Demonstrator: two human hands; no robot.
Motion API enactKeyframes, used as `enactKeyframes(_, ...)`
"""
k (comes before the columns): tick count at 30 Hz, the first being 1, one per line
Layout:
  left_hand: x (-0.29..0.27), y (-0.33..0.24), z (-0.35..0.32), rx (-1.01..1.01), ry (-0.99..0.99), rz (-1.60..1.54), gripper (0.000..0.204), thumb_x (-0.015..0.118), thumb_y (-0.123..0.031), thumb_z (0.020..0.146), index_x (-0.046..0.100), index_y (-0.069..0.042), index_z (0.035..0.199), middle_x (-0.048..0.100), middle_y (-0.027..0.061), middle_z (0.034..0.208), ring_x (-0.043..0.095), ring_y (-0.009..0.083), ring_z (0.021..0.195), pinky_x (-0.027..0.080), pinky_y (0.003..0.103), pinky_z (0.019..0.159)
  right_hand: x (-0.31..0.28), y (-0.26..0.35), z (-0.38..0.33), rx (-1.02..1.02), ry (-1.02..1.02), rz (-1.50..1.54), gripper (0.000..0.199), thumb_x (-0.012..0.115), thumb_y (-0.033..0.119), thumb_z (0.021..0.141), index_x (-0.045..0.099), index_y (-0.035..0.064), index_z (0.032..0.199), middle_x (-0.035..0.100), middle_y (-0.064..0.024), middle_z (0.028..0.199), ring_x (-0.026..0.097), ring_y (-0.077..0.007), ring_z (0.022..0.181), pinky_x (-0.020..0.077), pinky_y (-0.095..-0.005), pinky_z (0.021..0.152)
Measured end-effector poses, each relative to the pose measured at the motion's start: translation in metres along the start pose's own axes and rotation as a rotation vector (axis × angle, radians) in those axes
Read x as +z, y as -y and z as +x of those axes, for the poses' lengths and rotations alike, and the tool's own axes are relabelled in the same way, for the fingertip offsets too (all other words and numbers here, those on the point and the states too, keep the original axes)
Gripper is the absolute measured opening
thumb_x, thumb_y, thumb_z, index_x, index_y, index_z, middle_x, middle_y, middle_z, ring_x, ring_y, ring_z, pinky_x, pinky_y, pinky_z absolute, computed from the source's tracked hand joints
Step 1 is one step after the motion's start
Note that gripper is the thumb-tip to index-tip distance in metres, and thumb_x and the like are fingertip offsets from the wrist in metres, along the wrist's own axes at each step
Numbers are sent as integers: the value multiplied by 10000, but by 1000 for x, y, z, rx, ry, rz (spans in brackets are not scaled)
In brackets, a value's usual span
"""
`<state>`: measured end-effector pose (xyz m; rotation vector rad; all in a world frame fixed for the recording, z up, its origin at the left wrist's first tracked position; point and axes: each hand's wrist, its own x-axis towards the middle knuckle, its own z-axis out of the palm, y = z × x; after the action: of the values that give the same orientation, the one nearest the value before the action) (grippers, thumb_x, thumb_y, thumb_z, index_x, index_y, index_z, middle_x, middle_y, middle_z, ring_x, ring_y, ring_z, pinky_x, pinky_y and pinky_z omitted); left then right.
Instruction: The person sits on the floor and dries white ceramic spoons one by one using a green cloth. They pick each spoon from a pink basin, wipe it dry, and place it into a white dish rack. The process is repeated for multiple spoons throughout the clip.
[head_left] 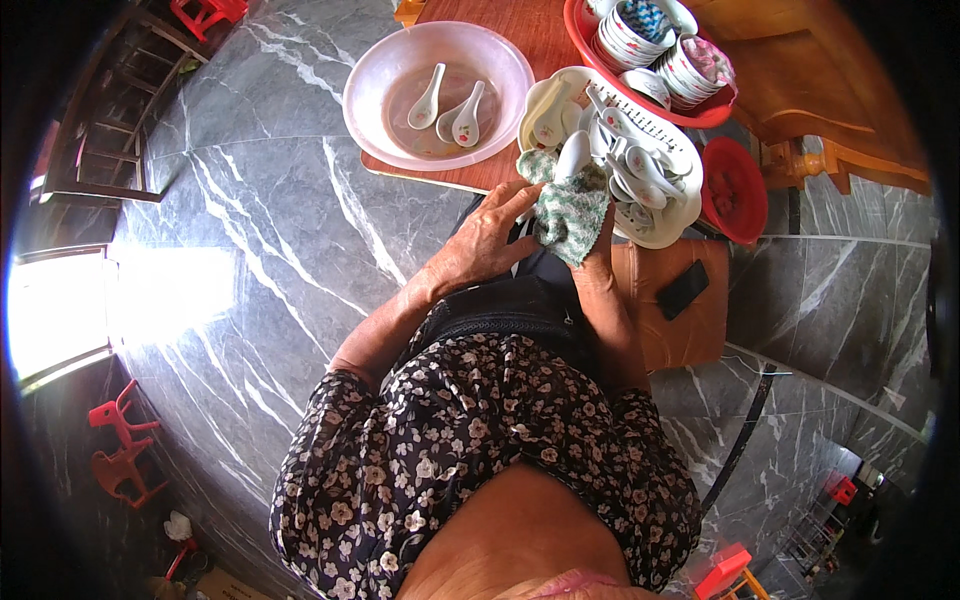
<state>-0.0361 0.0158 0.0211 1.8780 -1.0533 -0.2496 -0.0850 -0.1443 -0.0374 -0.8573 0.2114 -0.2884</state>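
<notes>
- I read this as a home's dining or washing-up corner, or perhaps a small eatery; I cannot tell which.
- I see a wooden tabletop (520, 40) carrying a pink basin (437, 95) with white ceramic soup spoons (466, 113) lying in water.
- A red basket (655, 75) holds stacked small bowls (640, 35).
- The floor (260, 230) is grey marble-look tile, with red plastic stools (122, 450) and a wooden chair (110, 140) around.
</notes>
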Motion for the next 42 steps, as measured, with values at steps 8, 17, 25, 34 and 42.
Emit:
enactKeyframes(8, -7, 14, -2, -209, -143, -526, 357, 571, -205, 850, 505, 21, 1118, 599, 89, 969, 562, 151, 932, 440, 272, 801, -19, 8, 14, -87, 238, -173, 255, 358, 203, 906, 500, 14, 1003, 560, -101, 863, 565, -217, 761, 495, -369, 673)
enactKeyframes(17, -20, 21, 29, -399, -199, -921, 249, 581, -251, 845, 573, -9, 903, 560, 12, 696, 471, 53, 534, 362, 179, 492, 13, 4, -5, 230, 269, 215, 208, 413, 121, 879, 508, 12, 1029, 548, -51, 862, 564, -135, 731, 492, -271, 637)
enactKeyframes(25, -24, 52, 28, -426, -173, -1262, 196, 613, -193, 815, 577, -7, 865, 451, -42, 602, 290, 26, 468, 237, 164, 441, 16, 17, -16, 471, 424, 588, 198, 463, 184, 884, 508, 16, 977, 539, -55, 800, 535, -127, 668, 479, -264, 592)
enactKeyframes(34, -27, 66, 22, -371, 31, -1459, 150, 638, -145, 790, 592, -24, 868, 515, -49, 643, 316, 14, 456, 238, 156, 415, 28, 44, -26, 84, 452, -280, 217, 534, 104, 838, 557, -38, 1000, 624, -75, 857, 600, -122, 722, 506, -241, 648)
enactKeyframes(42, -19, 51, 18, -378, 131, -1398, 198, 684, -198, 759, 576, -52, 840, 492, -59, 615, 270, 5, 413, 214, 154, 375, 29, 46, -17, 305, 428, -108, 191, 556, 75, 811, 571, -33, 967, 627, -82, 826, 604, -132, 703, 508, -234, 605)
